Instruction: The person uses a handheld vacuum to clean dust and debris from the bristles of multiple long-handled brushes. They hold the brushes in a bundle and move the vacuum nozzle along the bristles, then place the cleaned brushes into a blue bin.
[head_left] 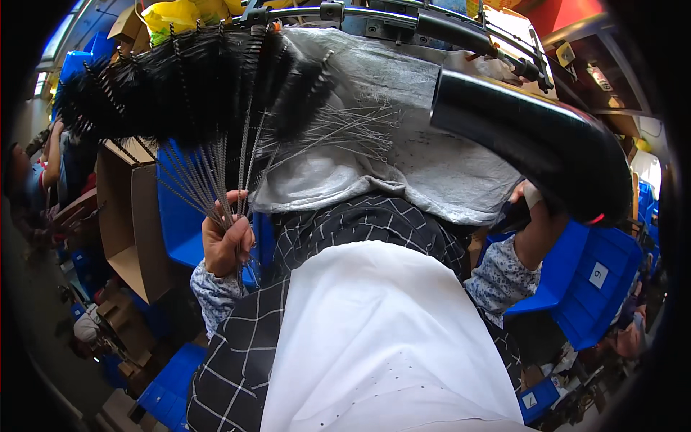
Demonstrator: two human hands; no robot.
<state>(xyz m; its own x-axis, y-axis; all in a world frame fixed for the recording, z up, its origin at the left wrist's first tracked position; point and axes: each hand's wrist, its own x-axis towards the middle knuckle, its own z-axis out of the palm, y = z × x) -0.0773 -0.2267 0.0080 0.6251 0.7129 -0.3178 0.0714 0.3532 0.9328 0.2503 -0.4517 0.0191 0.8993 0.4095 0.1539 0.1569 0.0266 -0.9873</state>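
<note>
My left hand is closed around the twisted wire stems of a fanned bunch of brushes, whose black bristle heads spread out above it. Beside them, a pile of bare twisted wire stems with small looped ends lies on a grey-white cloth. My right hand is at the right, under a thick curved black tube. Something pale wraps one of its fingers. A dark thing lies by those fingers, but the tube's shadow hides the grip.
A metal rod mechanism runs along the far edge. Blue bins stand at the right, with another blue bin and an open cardboard box at the left. A person is at the far left.
</note>
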